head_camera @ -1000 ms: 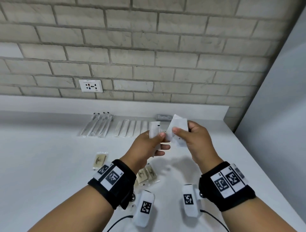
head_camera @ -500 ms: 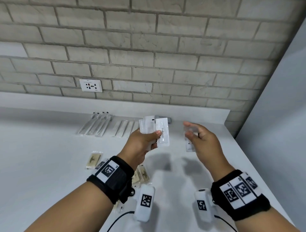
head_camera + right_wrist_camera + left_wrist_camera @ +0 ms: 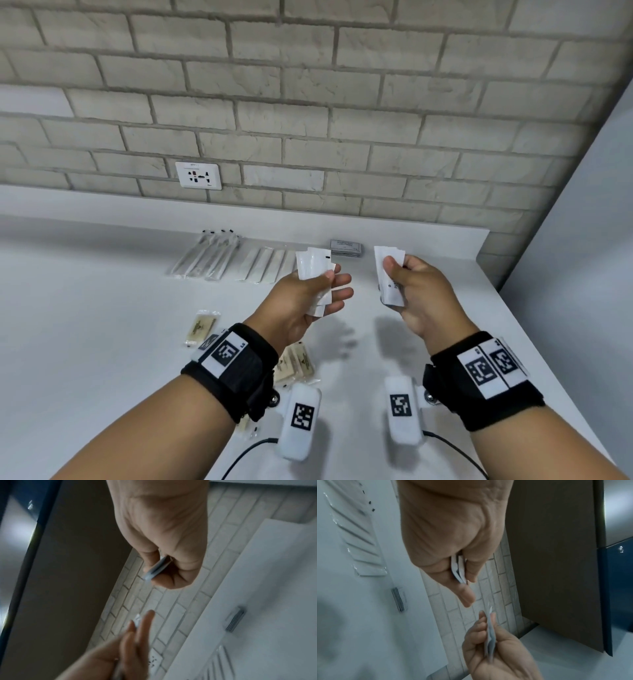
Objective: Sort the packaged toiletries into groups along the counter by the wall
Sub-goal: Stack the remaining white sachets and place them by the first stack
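Observation:
My left hand point(image 3: 320, 289) pinches a small fan of white sachets point(image 3: 312, 265) above the counter, seen edge-on between thumb and fingers in the left wrist view point(image 3: 458, 568). My right hand point(image 3: 407, 284) grips a second stack of white sachets point(image 3: 388, 274) a little to the right, shown edge-on in the right wrist view point(image 3: 155, 568). The two hands are apart. By the wall lie a row of clear-wrapped toothbrushes point(image 3: 209, 255), a row of slim white packets point(image 3: 265, 263) and a grey stack of flat packs point(image 3: 346, 247).
Beige soap packets lie loose on the white counter point(image 3: 102, 325), one point(image 3: 200, 327) left of my left wrist and more point(image 3: 296, 363) under it. A wall socket point(image 3: 198, 175) sits in the brick wall. The counter ends at a grey panel point(image 3: 582, 240) on the right.
The hands, together a second ago over one bundle of sachets, have drawn apart. Each now holds its own share, the right one moved rightward.

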The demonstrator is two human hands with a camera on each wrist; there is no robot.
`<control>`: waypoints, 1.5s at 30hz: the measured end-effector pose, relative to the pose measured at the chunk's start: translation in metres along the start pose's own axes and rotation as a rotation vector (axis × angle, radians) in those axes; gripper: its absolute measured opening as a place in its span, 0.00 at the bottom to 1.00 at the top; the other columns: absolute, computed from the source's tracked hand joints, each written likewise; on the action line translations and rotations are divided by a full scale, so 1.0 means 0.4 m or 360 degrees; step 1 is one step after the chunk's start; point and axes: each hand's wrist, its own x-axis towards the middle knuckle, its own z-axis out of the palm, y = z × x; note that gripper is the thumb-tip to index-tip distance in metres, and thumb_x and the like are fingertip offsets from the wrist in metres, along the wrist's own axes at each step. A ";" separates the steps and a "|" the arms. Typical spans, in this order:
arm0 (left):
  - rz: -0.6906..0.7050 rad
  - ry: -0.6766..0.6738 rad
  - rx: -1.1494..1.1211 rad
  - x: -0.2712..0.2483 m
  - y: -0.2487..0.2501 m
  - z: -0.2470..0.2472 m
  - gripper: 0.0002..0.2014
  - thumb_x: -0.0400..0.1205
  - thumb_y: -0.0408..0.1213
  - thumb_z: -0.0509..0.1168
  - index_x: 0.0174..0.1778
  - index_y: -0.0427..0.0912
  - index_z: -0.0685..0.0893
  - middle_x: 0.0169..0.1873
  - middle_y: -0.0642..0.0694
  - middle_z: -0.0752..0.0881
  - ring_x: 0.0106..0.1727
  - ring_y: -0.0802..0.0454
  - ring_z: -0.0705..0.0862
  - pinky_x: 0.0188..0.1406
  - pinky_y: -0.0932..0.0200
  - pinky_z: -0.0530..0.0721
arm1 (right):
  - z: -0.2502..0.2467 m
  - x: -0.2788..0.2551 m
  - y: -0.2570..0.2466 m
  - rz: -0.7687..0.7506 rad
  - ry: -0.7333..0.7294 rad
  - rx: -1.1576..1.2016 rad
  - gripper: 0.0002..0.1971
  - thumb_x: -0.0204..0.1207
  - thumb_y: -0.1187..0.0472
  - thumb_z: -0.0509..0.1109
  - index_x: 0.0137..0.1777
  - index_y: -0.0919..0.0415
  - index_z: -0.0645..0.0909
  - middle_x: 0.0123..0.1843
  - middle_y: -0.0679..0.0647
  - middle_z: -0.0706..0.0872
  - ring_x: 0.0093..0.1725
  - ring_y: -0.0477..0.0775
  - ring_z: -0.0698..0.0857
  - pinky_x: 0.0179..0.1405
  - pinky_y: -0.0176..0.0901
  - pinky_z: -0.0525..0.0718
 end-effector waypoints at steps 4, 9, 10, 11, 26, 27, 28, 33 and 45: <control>0.0066 -0.0024 0.0183 -0.004 -0.006 0.014 0.09 0.82 0.34 0.67 0.57 0.36 0.85 0.45 0.43 0.92 0.42 0.48 0.91 0.40 0.58 0.89 | 0.053 -0.035 -0.007 0.0076 -0.0262 0.0132 0.03 0.79 0.67 0.69 0.46 0.66 0.84 0.32 0.57 0.88 0.27 0.55 0.86 0.26 0.43 0.86; 0.0112 -0.0253 0.0496 -0.018 -0.001 0.018 0.07 0.82 0.33 0.67 0.55 0.39 0.84 0.44 0.43 0.90 0.42 0.46 0.90 0.41 0.55 0.87 | 0.062 -0.028 0.008 -0.0106 -0.0180 -0.0094 0.08 0.72 0.67 0.75 0.49 0.71 0.86 0.41 0.66 0.89 0.34 0.62 0.86 0.35 0.49 0.85; 0.0099 -0.0297 0.0497 -0.022 0.002 0.016 0.08 0.84 0.36 0.65 0.56 0.40 0.84 0.45 0.44 0.90 0.45 0.44 0.91 0.41 0.55 0.88 | 0.055 -0.021 0.007 -0.0122 -0.0170 -0.0095 0.08 0.71 0.67 0.76 0.48 0.70 0.87 0.40 0.66 0.89 0.34 0.61 0.86 0.36 0.48 0.83; 0.0084 -0.0310 0.0473 -0.025 0.005 0.014 0.10 0.86 0.40 0.61 0.58 0.40 0.83 0.47 0.45 0.90 0.48 0.43 0.91 0.40 0.56 0.88 | 0.047 -0.012 0.004 -0.0161 -0.0131 -0.0098 0.06 0.71 0.67 0.76 0.46 0.69 0.87 0.39 0.65 0.89 0.35 0.60 0.85 0.38 0.49 0.82; 0.0168 0.0075 0.0135 0.030 0.030 -0.008 0.09 0.77 0.26 0.71 0.50 0.40 0.85 0.38 0.48 0.89 0.35 0.56 0.86 0.32 0.65 0.86 | -0.009 -0.010 0.033 -0.1208 -0.0037 -0.1107 0.15 0.76 0.66 0.71 0.62 0.55 0.86 0.44 0.51 0.79 0.45 0.44 0.82 0.51 0.22 0.76; 0.0190 0.0083 0.0148 0.031 0.027 -0.009 0.08 0.76 0.26 0.72 0.49 0.41 0.86 0.37 0.49 0.89 0.35 0.56 0.86 0.33 0.65 0.86 | -0.012 -0.010 0.025 -0.1060 -0.0008 -0.1097 0.13 0.77 0.66 0.71 0.60 0.55 0.85 0.46 0.51 0.81 0.46 0.41 0.81 0.49 0.19 0.73; 0.0217 0.0088 0.0167 0.030 0.025 -0.011 0.08 0.76 0.26 0.72 0.48 0.42 0.86 0.37 0.49 0.89 0.35 0.56 0.87 0.33 0.64 0.86 | -0.013 -0.009 0.013 -0.0970 0.0013 -0.1073 0.08 0.78 0.66 0.70 0.54 0.55 0.85 0.48 0.53 0.82 0.46 0.43 0.81 0.47 0.21 0.73; 0.0314 0.0122 0.0137 0.028 0.018 -0.004 0.12 0.77 0.27 0.72 0.56 0.38 0.84 0.42 0.47 0.89 0.43 0.53 0.88 0.37 0.64 0.87 | 0.004 0.005 -0.048 -0.0649 0.0063 -0.0495 0.08 0.76 0.55 0.70 0.46 0.60 0.83 0.42 0.53 0.87 0.42 0.51 0.82 0.45 0.47 0.80; -0.0149 -0.0098 -0.0217 -0.002 0.022 0.001 0.13 0.86 0.31 0.52 0.56 0.31 0.81 0.50 0.32 0.89 0.48 0.36 0.90 0.48 0.48 0.89 | 0.043 0.029 -0.019 -0.0191 0.0099 -0.0104 0.04 0.81 0.60 0.67 0.49 0.56 0.84 0.47 0.57 0.88 0.48 0.58 0.85 0.49 0.53 0.82</control>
